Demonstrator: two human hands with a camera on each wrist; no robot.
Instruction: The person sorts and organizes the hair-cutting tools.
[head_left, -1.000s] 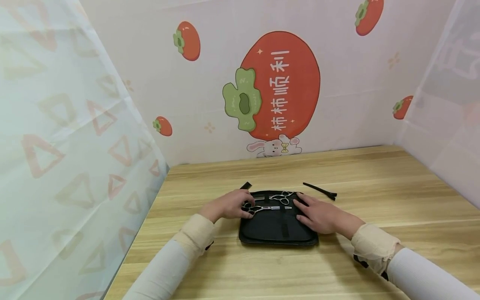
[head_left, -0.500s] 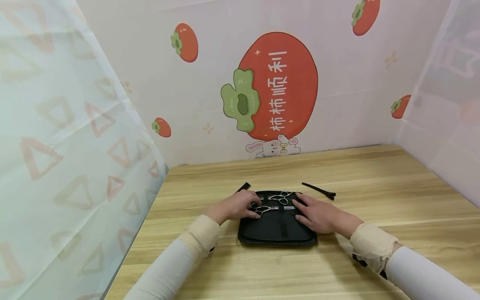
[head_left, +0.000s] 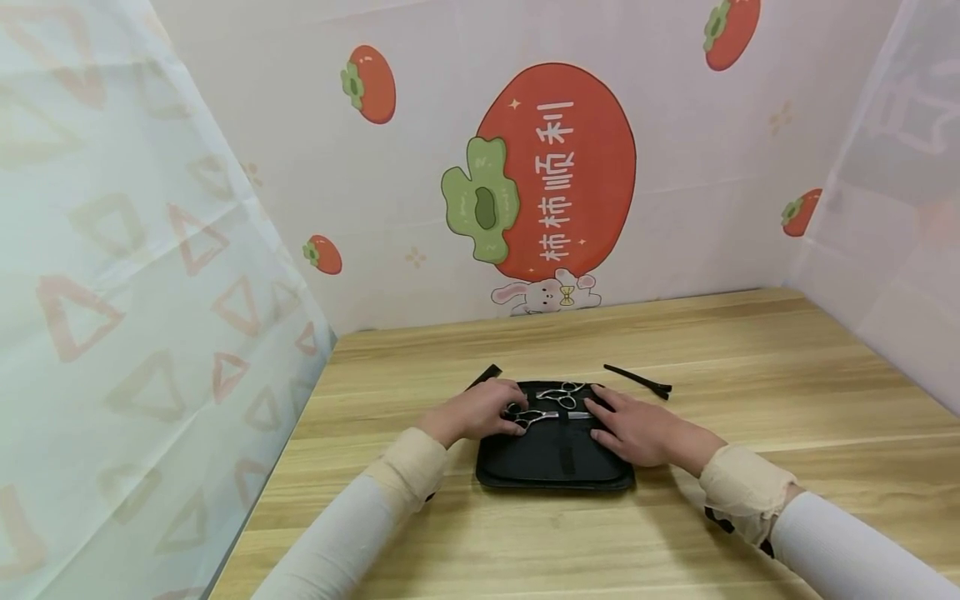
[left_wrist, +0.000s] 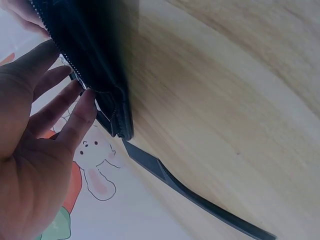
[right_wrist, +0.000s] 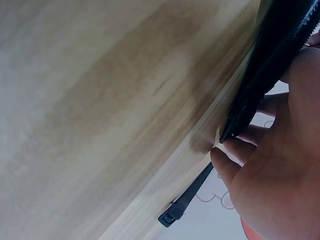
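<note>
An open black zip case (head_left: 525, 460) lies flat on the table. My left hand (head_left: 483, 410) pinches the ring handles of silver scissors (head_left: 542, 415) at the case's left side. Their shank passes a dark strap (head_left: 564, 417), and the blades show on its right, pointing toward my right hand. My right hand (head_left: 637, 427) rests on the case's right edge with spread fingers. Another silver pair of scissors (head_left: 566, 395) lies higher in the case, its handles to the right. In the left wrist view, my fingers partly hide the scissors behind the case's edge (left_wrist: 95, 55).
A black hair clip (head_left: 641, 382) lies beyond my right hand. Behind my left hand is a long, flat black tool (head_left: 485, 375), partly hidden; the left wrist view shows its curved, narrow end. A printed cloth wall (head_left: 675, 167) rises behind the wooden table (head_left: 555, 542).
My left hand has moved right with the scissors, and their blades have slid farther past the strap. The right hand stays in place on the case.
</note>
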